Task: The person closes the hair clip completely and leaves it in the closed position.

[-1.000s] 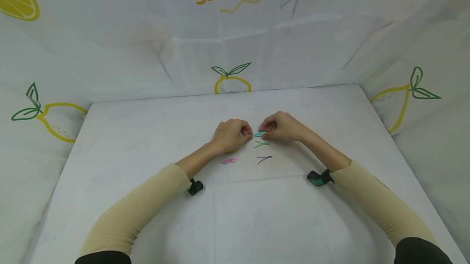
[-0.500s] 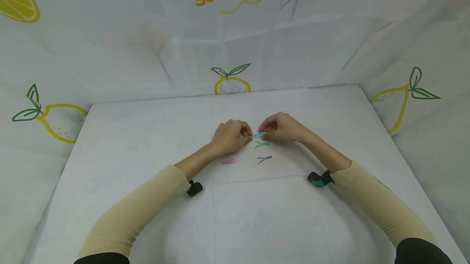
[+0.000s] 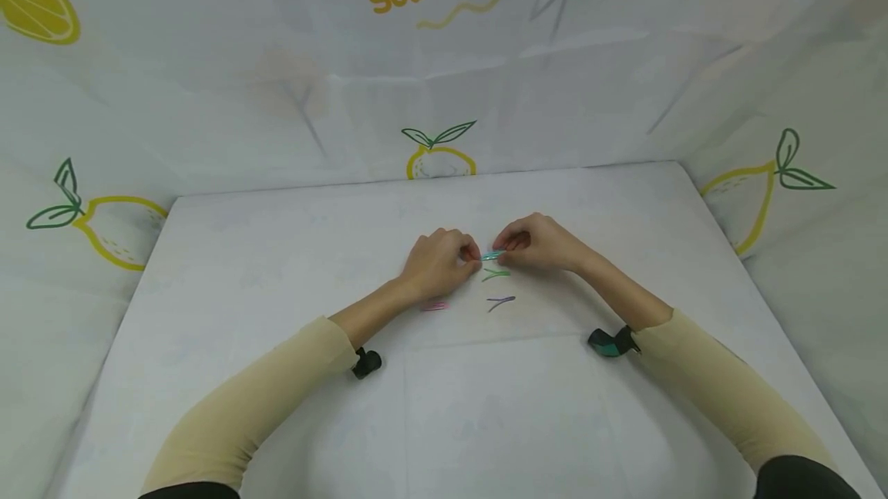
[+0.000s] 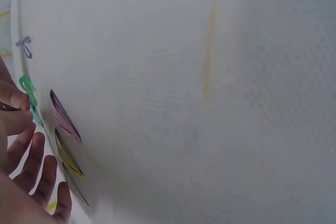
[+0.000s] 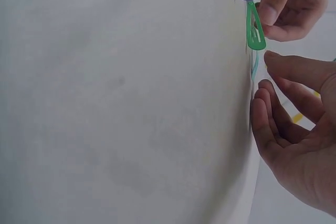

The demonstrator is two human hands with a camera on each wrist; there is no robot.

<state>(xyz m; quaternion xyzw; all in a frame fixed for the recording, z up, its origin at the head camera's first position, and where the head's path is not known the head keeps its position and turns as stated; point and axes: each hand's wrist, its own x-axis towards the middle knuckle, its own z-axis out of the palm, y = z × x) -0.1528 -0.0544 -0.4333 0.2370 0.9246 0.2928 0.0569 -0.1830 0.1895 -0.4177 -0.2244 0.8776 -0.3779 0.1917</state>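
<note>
Both hands meet over a teal snap hair clip point(image 3: 493, 255) on the white table. My left hand point(image 3: 440, 264) pinches its left end between thumb and forefinger. At the other end, my right hand point(image 3: 544, 243) grips with thumb and fingertips, other fingers bent. Just in front lies a green snap hair clip point(image 5: 255, 27), its two legs spread apart. A purple one point(image 3: 501, 303), also spread, is nearer the front. Beside the left hand's wrist is a pink clip point(image 3: 434, 306), partly covered. The left wrist view shows a yellow clip point(image 4: 68, 153) under that hand.
A further thin clip point(image 4: 76, 188) lies beyond the yellow one in the left wrist view. White lemon-print cloth point(image 3: 333, 129) hangs behind the table point(image 3: 486, 422) and along both sides. A small black wrist camera point(image 3: 367, 363) sticks out below the left sleeve.
Both hands keep their hold on the teal clip and have shifted very slightly to the right. In the head view the left hand now hides the yellow clip and more of the pink one.
</note>
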